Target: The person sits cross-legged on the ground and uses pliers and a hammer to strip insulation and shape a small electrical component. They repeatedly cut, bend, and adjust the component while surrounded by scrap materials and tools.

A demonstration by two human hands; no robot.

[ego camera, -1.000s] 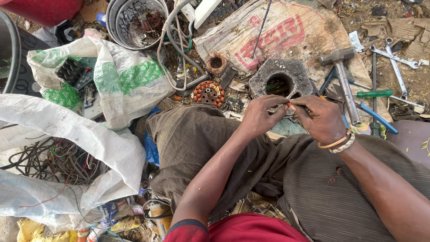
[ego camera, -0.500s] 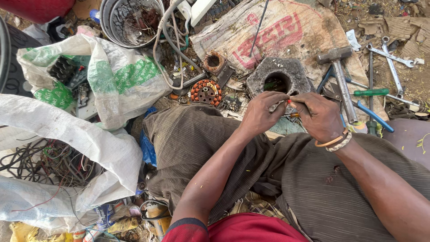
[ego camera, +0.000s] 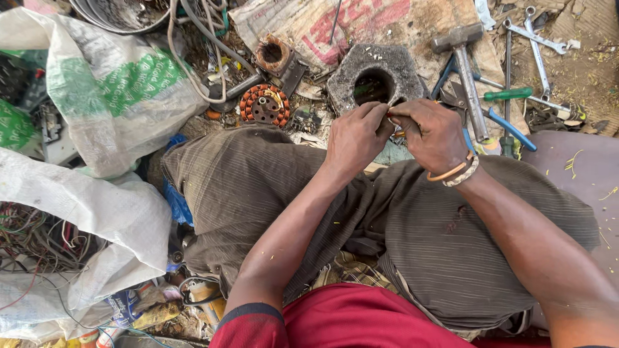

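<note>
Two hands meet over one small thing (ego camera: 394, 122), pinched between the fingertips. It is thin and partly hidden, so I cannot tell what it is; a bit of orange shows just under it. The left hand (ego camera: 353, 138) curls shut around one end. The right hand (ego camera: 433, 136) is closed on the other end, with bands on its wrist. Both hands touch each other, likely so the little thing stays steady while the fingers work on it. They hold it up above the person's lap, close to the eyes, probably to see it well.

Just beyond the hands lies a grey metal block with a round hole (ego camera: 374, 80) on the ground. To its left sits a round part with orange coils (ego camera: 264, 105), and near that a brown wire coil (ego camera: 273, 54). To the right, near the right hand, lie a hammer (ego camera: 465, 61), blue-handled pliers (ego camera: 509, 127), a green-handled screwdriver (ego camera: 509, 94) and silver wrenches (ego camera: 538, 40). They are close by, maybe so they are easy to grab.

Farther left are white sacks (ego camera: 109, 90). One lower sack is full of tangled wires (ego camera: 39, 245). The person sits with brown striped trousers (ego camera: 258, 187) spread wide.
</note>
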